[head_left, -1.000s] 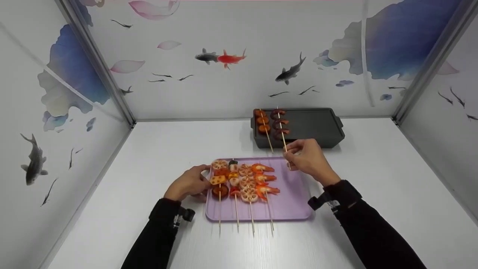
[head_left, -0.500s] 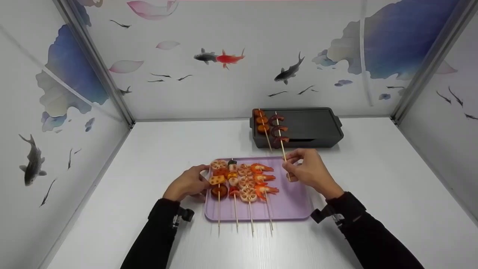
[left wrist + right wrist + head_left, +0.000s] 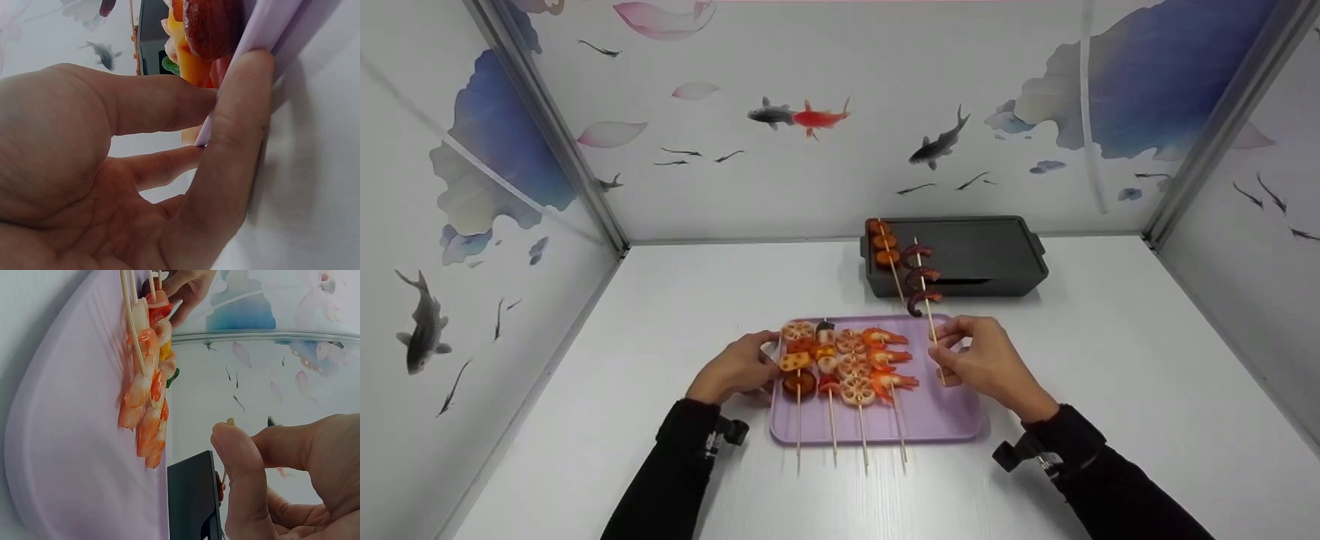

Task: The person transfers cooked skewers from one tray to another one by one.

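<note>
The right hand, in the center-right of the head view, pinches the lower end of a skewer w/ dark curled pieces between thumb and fingers. This skewer is lifted and tilted: its top is over the front edge of the black grill pan and its bottom end is over the far right part of the purple tray. In the right wrist view the tip of the stick shows just above the thumb, so the grip is closed on it.

The left hand, center-left of the frame, grips the left rim of the tray; in the left wrist view the thumb is on top of the rim and the fingers are curled under it.

On the tray lie four skewers side by side: a lotus root and sausage one, a mixed vegetable one, a lotus slice one and a shrimp one. Their sticks go over the near edge of the tray.

One more skewer w/ round orange pieces rests at the left side of the pan, in the upper center of the frame, near the back wall. All stands on a white table.
</note>
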The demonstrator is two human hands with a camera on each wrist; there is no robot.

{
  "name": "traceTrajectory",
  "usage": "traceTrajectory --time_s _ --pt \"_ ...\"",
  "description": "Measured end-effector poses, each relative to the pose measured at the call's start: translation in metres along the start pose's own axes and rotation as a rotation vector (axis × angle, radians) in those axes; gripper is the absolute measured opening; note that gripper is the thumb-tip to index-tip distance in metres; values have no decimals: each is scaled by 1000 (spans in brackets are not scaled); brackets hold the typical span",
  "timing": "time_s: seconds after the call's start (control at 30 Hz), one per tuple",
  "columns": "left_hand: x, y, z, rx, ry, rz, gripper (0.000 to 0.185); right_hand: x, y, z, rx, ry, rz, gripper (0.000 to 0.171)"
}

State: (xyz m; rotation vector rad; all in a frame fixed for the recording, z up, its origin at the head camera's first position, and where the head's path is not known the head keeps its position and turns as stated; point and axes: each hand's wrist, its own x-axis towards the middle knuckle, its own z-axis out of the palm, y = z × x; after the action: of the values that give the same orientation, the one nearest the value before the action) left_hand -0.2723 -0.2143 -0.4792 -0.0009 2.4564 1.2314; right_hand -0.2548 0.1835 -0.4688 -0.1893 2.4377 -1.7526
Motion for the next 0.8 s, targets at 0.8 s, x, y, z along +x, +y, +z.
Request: traceTrajectory --time_s 0.8 --pt "0 1 1 58 18 7 78 -30 14 1 -71 -31 -16 18"
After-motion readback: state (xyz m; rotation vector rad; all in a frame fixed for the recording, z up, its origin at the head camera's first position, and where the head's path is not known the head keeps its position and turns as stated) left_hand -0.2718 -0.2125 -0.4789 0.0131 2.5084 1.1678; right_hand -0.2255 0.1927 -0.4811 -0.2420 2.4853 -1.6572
